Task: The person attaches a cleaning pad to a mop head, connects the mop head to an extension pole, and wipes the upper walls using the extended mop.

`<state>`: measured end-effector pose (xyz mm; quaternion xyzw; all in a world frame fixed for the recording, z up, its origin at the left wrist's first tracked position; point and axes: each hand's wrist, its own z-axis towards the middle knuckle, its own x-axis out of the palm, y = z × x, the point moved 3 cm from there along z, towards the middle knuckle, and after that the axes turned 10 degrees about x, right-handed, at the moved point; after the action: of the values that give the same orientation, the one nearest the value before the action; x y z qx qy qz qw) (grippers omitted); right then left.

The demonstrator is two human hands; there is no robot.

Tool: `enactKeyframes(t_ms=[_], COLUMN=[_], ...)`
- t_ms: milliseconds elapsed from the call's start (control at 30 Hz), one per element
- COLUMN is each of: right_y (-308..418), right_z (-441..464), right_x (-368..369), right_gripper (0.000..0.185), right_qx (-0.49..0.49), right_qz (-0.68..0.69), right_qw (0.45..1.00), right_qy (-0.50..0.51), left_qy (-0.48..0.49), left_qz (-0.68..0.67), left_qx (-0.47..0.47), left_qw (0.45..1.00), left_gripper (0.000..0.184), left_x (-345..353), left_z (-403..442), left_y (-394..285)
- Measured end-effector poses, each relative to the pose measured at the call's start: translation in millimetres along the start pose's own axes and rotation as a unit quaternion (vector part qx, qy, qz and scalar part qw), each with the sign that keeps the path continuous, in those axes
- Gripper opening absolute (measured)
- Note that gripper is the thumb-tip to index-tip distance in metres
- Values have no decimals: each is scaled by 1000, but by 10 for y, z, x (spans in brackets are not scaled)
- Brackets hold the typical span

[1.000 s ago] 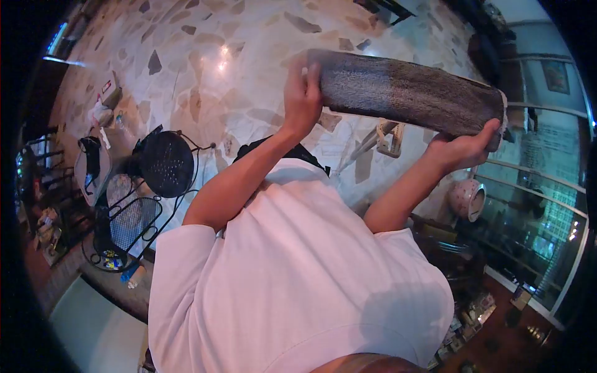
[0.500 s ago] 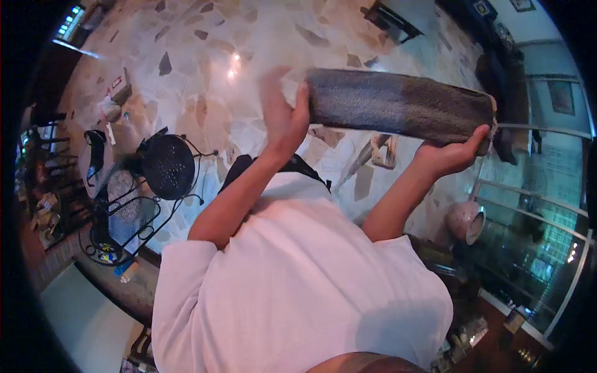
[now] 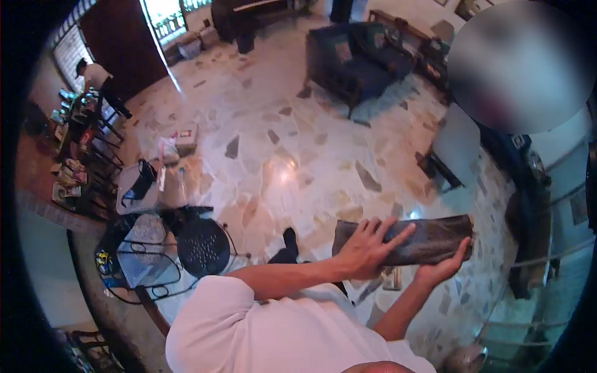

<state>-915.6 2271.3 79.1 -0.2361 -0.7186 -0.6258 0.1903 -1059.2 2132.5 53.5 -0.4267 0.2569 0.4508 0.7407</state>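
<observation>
A long, dark grey fuzzy cloth pad is held up in front of me, lying roughly level across the view. My left hand rests on its left part, fingers stretched and spread over the surface. At the other end, my right hand grips the pad from below, with the thumb up along its right edge. The underside of the pad and some of the right fingers are hidden.
To my left stand a black round-topped metal stool and a chair with a dark item on it. A blue armchair sits farther off. Another person bends over a cluttered table at the far left.
My left hand has moved from the pad's left end onto its surface, fingers now spread. The view has tilted up, so the pad appears lower and more of the room shows.
</observation>
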Motion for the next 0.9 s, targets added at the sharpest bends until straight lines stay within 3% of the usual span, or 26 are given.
enactKeyframes(t_ms=[167,267,300,367,400,433,533,700,800,900], right_y=[-464,-1059,-1223,-1714,-2126,-2303,-2924,-3779,-4213,-4560], right_z=[182,513,665,1166,1618,1739,1741,1672,1795,1954], right_x=[1031,966,1194,1231,1072,1203,1944,3483,4354,5121], right_gripper=[73,89,86,84,82,81,79,75,73,71], right_qx=[-4,22,0,-17,-74,-132,-70,65,120,164], right_qz=[-7,46,29,21,-255,-508,-439,-272,-201,-145], right_qw=[996,982,932,846,851,782,810,848,843,829], right_qy=[94,184,361,532,453,336,382,450,483,514], left_qy=[-89,-52,-71,-68,-67,-70,-92,-34,-54,-59], left_qz=[-80,-49,-20,-28,-46,-34,-1,-4,-55,2], left_qx=[41,49,57,39,26,23,2,-73,-84,-111], left_qw=[992,996,996,997,996,997,996,997,994,992], left_gripper=[119,119,119,118,118,118,116,111,109,107], left_x=[-696,-1270,-1435,-1812,-1970,-2038,-2321,-2438,-2524,-2742], left_z=[425,584,694,856,921,919,1023,1183,1443,1741], left_y=[950,1331,1543,1926,2115,2234,2779,3732,4361,4928])
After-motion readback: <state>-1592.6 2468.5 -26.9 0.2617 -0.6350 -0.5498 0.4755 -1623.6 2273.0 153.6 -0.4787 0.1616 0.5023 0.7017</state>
